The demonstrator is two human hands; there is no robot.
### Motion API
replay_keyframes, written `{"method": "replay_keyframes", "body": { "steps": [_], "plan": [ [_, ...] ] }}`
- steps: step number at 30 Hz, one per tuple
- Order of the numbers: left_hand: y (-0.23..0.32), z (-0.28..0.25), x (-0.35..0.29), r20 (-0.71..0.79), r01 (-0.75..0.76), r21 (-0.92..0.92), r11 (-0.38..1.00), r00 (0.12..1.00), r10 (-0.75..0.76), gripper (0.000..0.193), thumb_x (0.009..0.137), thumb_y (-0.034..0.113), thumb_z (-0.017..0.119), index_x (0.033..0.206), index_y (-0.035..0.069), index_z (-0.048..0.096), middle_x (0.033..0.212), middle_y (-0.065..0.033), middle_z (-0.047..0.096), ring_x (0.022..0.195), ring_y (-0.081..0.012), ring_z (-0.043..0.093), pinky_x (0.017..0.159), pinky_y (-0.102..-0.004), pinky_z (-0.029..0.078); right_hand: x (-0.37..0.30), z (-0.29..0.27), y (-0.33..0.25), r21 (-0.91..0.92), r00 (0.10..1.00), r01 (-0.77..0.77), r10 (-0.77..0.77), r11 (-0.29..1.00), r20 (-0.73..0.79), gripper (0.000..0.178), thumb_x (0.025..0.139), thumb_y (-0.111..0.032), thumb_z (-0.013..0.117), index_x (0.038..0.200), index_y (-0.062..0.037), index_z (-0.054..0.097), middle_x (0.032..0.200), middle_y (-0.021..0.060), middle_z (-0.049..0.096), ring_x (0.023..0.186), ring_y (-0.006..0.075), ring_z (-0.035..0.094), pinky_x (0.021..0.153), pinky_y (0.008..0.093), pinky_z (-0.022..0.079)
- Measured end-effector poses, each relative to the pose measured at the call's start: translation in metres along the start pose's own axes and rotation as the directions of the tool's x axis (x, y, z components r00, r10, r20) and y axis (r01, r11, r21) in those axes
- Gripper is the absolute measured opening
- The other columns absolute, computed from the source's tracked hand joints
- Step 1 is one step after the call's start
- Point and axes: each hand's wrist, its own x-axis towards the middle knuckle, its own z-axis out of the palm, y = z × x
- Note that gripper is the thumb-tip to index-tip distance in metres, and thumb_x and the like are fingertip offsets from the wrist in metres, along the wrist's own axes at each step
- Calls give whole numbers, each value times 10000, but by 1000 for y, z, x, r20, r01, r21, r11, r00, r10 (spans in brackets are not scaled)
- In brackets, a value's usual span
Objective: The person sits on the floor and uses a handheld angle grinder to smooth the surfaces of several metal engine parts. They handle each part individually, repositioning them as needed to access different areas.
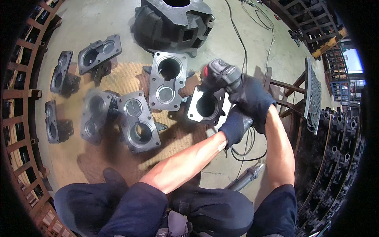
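Note:
A hand-held angle grinder (224,73), grey with a red patch at its head, is held in both my gloved hands. My right hand (252,94) is wrapped round its body. Lower down, my left hand (237,128) is closed near its rear end; the left fingers are partly hidden. Under the grinder's head lies a metal casting (205,107) with a round bore and a bright, bare flange face. Whether the disc touches it, I cannot tell. Just left of it stands another flanged casting (168,81) with two round openings.
More flanged castings (138,120) stand on brown cardboard (106,162) to the left. A large dark housing (171,29) sits at the far side. A grey power tool (246,176) and cables (244,154) lie near my right knee. Racks of dark parts (335,158) line the right.

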Motion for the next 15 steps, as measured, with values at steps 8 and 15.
{"method": "replay_keyframes", "body": {
  "steps": [8, 15],
  "plan": [
    [-5, 30, -31, -68, 72, -148, 986, 994, -83, 402, 966, -15, 591, 1361, 1, 517, 1359, -81, 581, 1256, -175, 538, 1099, -351, 450, -21, 2, 0, -81, 990, -56, 66, 995, 126, 540, 613, -265, 782, 1068, 5, 674, 973, 248, 726, 929, 386, 720, 854, 410, 561],
    [7, 22, -3, -64, 31, -21, 999, 997, -33, 269, 950, 13, 632, 1218, 1, 628, 1174, -57, 658, 1072, -121, 577, 946, -308, 493, -2, -13, 0, -45, 998, -37, 39, 998, 53, 538, 591, -254, 787, 1025, 42, 671, 903, 267, 718, 887, 395, 728, 803, 417, 576]
  ]
}}
